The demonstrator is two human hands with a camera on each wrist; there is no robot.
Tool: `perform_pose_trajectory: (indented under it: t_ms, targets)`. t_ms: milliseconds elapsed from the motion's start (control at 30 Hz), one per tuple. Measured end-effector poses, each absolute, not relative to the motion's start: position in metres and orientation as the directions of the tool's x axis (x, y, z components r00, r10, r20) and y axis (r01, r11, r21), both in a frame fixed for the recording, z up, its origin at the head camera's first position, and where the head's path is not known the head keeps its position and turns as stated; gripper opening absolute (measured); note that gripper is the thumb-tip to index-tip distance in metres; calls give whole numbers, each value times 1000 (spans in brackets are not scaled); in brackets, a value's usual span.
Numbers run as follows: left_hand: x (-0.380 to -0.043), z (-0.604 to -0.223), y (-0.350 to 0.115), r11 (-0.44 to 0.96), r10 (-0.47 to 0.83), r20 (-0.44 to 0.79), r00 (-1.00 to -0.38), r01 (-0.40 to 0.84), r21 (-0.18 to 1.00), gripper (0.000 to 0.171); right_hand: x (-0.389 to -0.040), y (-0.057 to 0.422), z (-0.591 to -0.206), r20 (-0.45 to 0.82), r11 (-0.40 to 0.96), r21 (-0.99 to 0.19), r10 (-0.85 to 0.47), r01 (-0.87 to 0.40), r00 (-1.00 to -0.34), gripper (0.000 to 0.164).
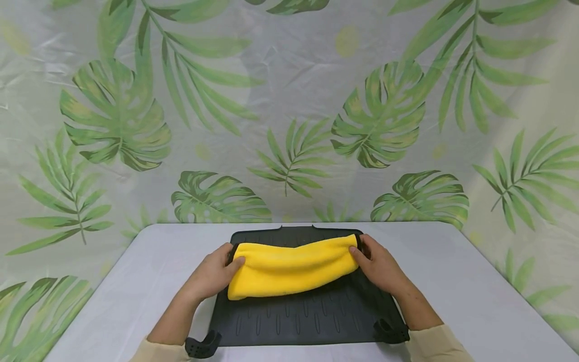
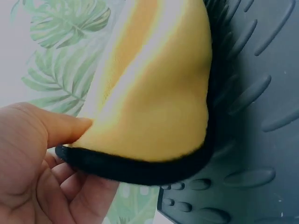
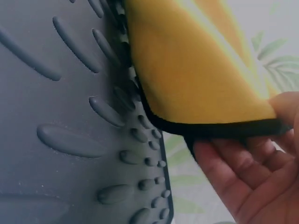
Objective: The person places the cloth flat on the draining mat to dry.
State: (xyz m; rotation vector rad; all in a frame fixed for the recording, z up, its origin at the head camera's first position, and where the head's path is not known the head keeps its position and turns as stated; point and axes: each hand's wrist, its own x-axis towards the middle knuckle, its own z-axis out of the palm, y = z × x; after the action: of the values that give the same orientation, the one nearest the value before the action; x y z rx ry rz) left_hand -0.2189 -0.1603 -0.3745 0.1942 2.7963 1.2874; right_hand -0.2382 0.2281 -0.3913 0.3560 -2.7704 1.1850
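A yellow cloth (image 1: pixel 291 269) with black edging hangs between both hands above a dark grey ridged mat (image 1: pixel 289 322). At its left end my left hand (image 1: pixel 212 271) pinches the edge, thumb on the yellow face; the left wrist view has this hand (image 2: pixel 42 168) with the fingers behind the black border. On the other side my right hand (image 1: pixel 380 264) pinches the right end, a little higher than the left. In the right wrist view, the cloth (image 3: pixel 201 70) sags beside the mat (image 3: pixel 56 116), and the fingers (image 3: pixel 233 168) sit under its edging.
The mat lies on a white table (image 1: pixel 457 291). Black straps (image 1: pixel 203 346) show at both wrists near the mat's front corners. Behind the table hangs a pale curtain (image 1: pixel 298 100) printed with green leaves.
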Motion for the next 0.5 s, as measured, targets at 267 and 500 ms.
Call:
perform_pose_trajectory:
  t_ms: [267, 500]
  targets:
    - [-217, -379, -155, 662, 163, -76, -984, 51, 748, 22, -239, 228, -392, 176, 674, -704, -141, -225, -974, 30]
    - [-214, -379, -162, 716, 322, -245, -914, 65, 695, 35, -236, 231, -391, 27, 728, -653, -255, -210, -967, 29]
